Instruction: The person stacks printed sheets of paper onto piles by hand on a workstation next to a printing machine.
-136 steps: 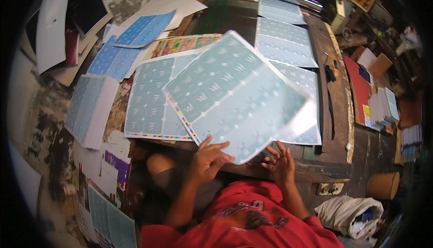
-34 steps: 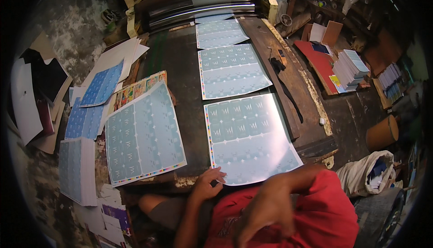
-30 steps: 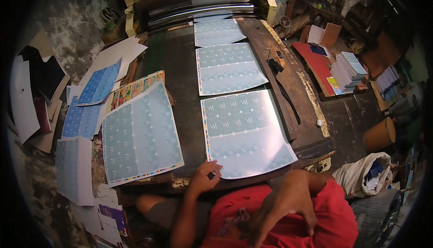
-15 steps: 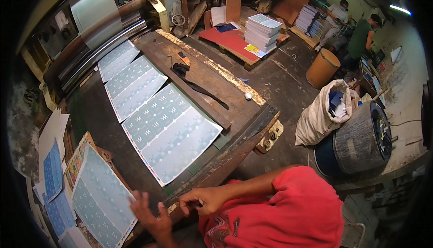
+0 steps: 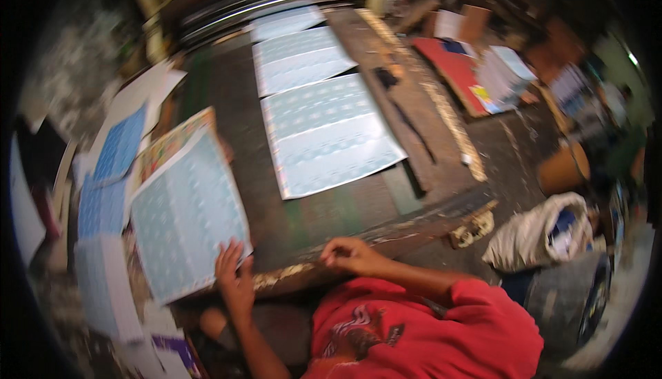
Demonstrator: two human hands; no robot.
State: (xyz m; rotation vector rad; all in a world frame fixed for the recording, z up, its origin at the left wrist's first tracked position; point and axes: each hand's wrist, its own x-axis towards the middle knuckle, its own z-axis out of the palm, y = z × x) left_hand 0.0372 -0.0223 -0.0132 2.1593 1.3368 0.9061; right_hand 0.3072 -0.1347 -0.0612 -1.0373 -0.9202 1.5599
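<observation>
My left hand (image 5: 234, 273) is open, its fingers reaching over the lower right corner of a pale blue-green printed sheet (image 5: 189, 206). Whether the fingertips press on the paper I cannot tell. That sheet lies slanted at the left side of the machine bed. My right hand (image 5: 350, 255) is loosely closed above the bed's front edge, with nothing visible in its curled fingers. Beyond it, a large printed sheet (image 5: 331, 134) lies on the dark bed (image 5: 324, 224). A second printed sheet (image 5: 303, 58) and a third printed sheet (image 5: 286, 24) run back from it toward the rollers.
Metal rollers (image 5: 276, 0) span the far end. Blue printed sheets (image 5: 121, 144) and a paper stack (image 5: 107, 286) stand at the left. A black strap (image 5: 414, 131) lies on the bed's right side. Right of the bed are a white sack (image 5: 534, 234), a brown drum (image 5: 562, 168) and a red board (image 5: 448, 75).
My view has swung left, so the scene sits further right and is blurred. My left hand has moved onto the corner of the left sheet; my right hand stays curled by the front edge.
</observation>
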